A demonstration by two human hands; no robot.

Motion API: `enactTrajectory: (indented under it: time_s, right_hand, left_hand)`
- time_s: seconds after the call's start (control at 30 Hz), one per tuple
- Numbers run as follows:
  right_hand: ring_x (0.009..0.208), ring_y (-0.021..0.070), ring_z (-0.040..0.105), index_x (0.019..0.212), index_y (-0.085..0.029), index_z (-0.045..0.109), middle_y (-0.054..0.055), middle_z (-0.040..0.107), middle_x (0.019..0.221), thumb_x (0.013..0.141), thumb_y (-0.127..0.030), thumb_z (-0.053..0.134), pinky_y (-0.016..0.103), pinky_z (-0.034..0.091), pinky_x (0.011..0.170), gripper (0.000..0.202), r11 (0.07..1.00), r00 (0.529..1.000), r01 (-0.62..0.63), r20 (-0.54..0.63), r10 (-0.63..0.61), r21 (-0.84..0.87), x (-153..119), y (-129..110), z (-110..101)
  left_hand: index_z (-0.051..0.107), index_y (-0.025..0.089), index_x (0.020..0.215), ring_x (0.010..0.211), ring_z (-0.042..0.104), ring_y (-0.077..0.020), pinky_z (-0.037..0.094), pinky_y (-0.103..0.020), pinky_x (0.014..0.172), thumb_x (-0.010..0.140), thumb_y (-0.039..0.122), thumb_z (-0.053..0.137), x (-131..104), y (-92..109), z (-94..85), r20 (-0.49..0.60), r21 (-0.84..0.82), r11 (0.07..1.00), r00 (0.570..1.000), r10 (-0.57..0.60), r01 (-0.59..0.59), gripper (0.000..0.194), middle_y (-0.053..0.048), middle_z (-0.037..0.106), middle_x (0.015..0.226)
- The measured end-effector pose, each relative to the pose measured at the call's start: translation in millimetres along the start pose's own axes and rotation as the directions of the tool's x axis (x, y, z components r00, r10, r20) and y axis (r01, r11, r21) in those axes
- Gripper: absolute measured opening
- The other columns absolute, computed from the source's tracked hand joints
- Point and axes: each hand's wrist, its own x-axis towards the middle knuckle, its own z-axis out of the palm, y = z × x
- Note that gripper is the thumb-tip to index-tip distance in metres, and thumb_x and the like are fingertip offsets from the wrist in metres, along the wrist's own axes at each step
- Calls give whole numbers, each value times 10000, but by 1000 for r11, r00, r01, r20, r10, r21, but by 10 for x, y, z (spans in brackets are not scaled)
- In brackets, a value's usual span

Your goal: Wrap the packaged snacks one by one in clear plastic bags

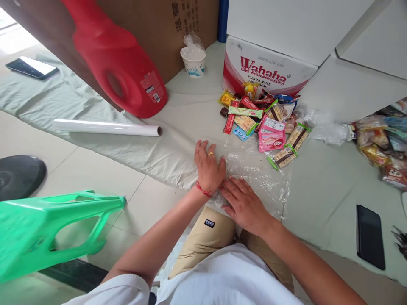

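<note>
My left hand [209, 168], with a ring and a red string bracelet, rests at the left edge of a clear plastic sheet or bag [263, 180]. Its fingers are apart. My right hand [244, 205] lies palm down with fingers stretched over the near edge of the plastic, its fingertips close to my left thumb. Just beyond the plastic is a heap of wrapped snacks, with a pink packet [272, 133], a pale green stick packet [245, 112] and a nougat-like bar [286, 156] among them. Some snacks lie on the plastic's far edge.
A Wahaha carton [267, 67] stands behind the snacks. A paper cup [193, 61], red jug [127, 72] and white roll [110, 127] are to the left. Filled snack bags [381, 144] and a phone [370, 237] lie right. A green stool [54, 228] stands at left.
</note>
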Motion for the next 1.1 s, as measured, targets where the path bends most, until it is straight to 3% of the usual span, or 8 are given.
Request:
enactTrajectory:
  time_s: [0.1,0.23,0.33,0.47,0.67,0.8,0.93,1.1]
  right_hand:
    - [1540,299,357,1518,-172,547,111,502,1601,1052,-376,541,571,283,1289,508,999,999,13,45,-15,51,-50,-15,105]
    - [1483,293,448,1463,-162,606,140,617,1479,1049,-388,548,546,324,1276,475,989,998,-19,62,10,149,-133,-84,181]
    - [1476,293,458,1516,-180,554,138,594,1507,1043,-413,553,547,368,1253,527,968,998,-24,63,8,250,-198,-208,183]
    - [1397,262,542,1486,-244,567,91,632,1466,1043,-401,544,487,480,1170,470,908,995,-43,-61,75,416,-280,-147,-2]
    - [1103,311,626,1245,-232,713,121,727,1157,1022,-306,474,524,526,988,335,904,841,-411,-334,424,113,-37,1095,-563]
    - [1299,369,490,1430,-114,608,188,607,1413,894,-242,588,560,421,1113,551,930,930,-340,-197,310,-140,323,1957,-751]
    - [1276,404,458,1486,-131,577,191,606,1337,827,-333,705,582,405,1082,701,903,941,-337,-76,329,-269,442,2285,-763]
    - [1113,365,518,1179,-135,753,176,607,1134,821,-453,717,535,458,967,480,882,916,-401,-100,388,-247,267,2340,-809]
  left_hand:
    - [620,163,1271,1459,448,-360,355,-621,1196,911,191,554,-69,124,-250,-143,-5,980,970,198,-201,368,-213,587,1380]
    - [683,218,1223,1304,619,-258,475,-464,1116,995,215,460,-137,382,-341,136,-136,801,790,598,-582,319,-122,725,1228]
    - [671,179,1324,1423,543,-296,417,-513,1188,1066,322,372,-111,394,-170,420,-14,878,794,439,-478,421,-145,655,1444]
    - [522,230,1538,1573,336,-353,191,-701,1258,1077,445,340,-83,173,8,536,215,902,818,211,-374,540,-140,422,1666]
    - [428,246,1608,1610,227,-381,72,-753,1249,1051,579,341,-133,62,-6,561,231,882,797,224,-410,655,-122,338,1710]
    - [426,232,1610,1604,250,-372,90,-732,1258,1058,569,320,-131,88,-5,563,226,882,794,229,-414,656,-124,347,1705]
    - [439,225,1603,1600,266,-356,90,-710,1270,1063,556,315,-132,76,-1,545,217,884,802,243,-415,646,-123,357,1701]
    - [438,226,1602,1598,276,-344,96,-698,1277,1066,544,315,-138,68,-14,538,204,886,804,253,-416,636,-124,362,1699]
